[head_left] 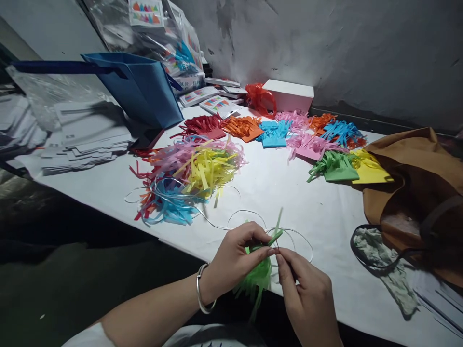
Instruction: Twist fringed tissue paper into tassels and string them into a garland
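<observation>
Near the table's front edge, my left hand point(237, 255) is closed on a green paper tassel point(259, 275). Its fringe hangs below my fingers, and a twisted loop sticks up past my thumb and forefinger. Close beside it, my right hand point(307, 286) is pinched at the loop. A thin dark line shows at those fingertips, too fine for me to name. White cord point(213, 224) runs from a colourful tassel pile point(202, 168) towards my hands and curls on the table behind them.
Folded fringed paper bundles point(273, 135) in several colours lie along the back. A blue bag point(141, 91) and stacked white packets point(90, 135) stand at left. At right are a brown cloth or bag point(415, 178) and a crumpled pale cloth point(385, 270). A white box point(289, 96) touches the wall.
</observation>
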Demonstrator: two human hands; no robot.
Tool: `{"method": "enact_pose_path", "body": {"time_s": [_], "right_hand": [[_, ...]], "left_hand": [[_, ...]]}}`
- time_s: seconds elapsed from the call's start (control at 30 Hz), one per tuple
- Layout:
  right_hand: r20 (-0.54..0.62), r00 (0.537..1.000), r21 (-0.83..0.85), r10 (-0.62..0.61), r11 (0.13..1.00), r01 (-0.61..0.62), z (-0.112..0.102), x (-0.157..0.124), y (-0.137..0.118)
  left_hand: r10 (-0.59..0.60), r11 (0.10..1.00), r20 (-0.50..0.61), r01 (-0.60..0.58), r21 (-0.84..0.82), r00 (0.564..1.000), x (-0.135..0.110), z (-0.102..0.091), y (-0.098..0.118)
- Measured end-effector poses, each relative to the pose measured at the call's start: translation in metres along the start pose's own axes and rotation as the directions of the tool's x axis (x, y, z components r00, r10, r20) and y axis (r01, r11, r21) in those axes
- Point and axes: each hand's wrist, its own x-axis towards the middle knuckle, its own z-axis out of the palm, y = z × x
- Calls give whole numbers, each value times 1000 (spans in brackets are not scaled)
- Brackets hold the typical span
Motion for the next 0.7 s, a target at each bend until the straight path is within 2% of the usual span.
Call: {"method": "enact_pose_path", "body": {"time_s": [0.27, 0.4, 0.5, 0.57, 0.63, 0.7], "right_hand": [[56, 997, 31, 61, 998, -63, -1, -4, 4], [63, 996, 18, 63, 998, -64, 0, -3, 4], [86, 994, 13, 73, 997, -75, -3, 0, 2], [132, 986, 36, 105, 993, -110, -6, 2, 1], [202, 959, 96, 201, 970, -224, -7, 2, 2], [253, 894, 208, 370, 882, -423, -7, 1, 5]], "left_hand": [[-45, 999, 3, 45, -26, 999, -1, 0, -1], [-6, 1000, 2, 6, 10, 1000, -1, -1, -3], [117, 986, 4, -117, 117, 993, -3, -1, -5], [237, 946, 33, -238, 221, 971, -4, -2, -6], [340, 879, 91, -351, 322, 936, -6, -2, -7], [400, 809, 154, -427, 405, 904, -8, -3, -8]]}}
